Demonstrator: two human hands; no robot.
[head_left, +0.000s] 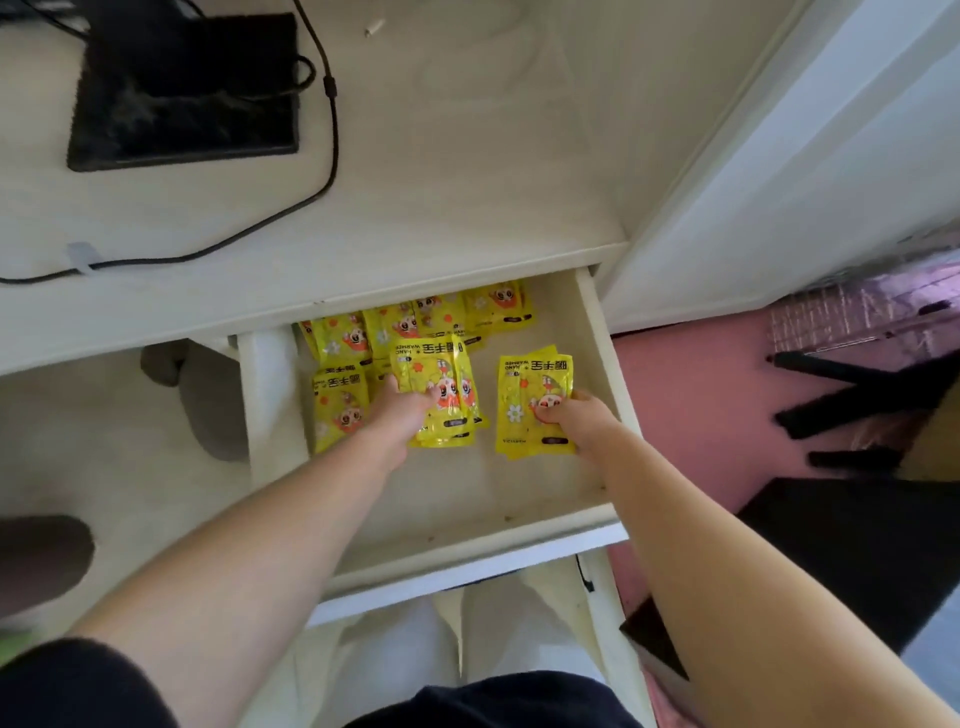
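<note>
Hand-warmer packets (441, 382), a yellow stack, were clasped in the left grip (406, 410). The right grip (582, 422) pinched a second stack (530, 395), thumb on top. Both were low inside the open drawer (602, 374), with loose packets (337, 340) behind. Best, I judged, to square the edges on the drawer floor and press with the thumbs, since the foil looked slippery.

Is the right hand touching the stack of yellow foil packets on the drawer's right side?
Touching. The head view shows the right hand gripping the stack of yellow foil packets, its thumb pressed on the printed front.
</note>
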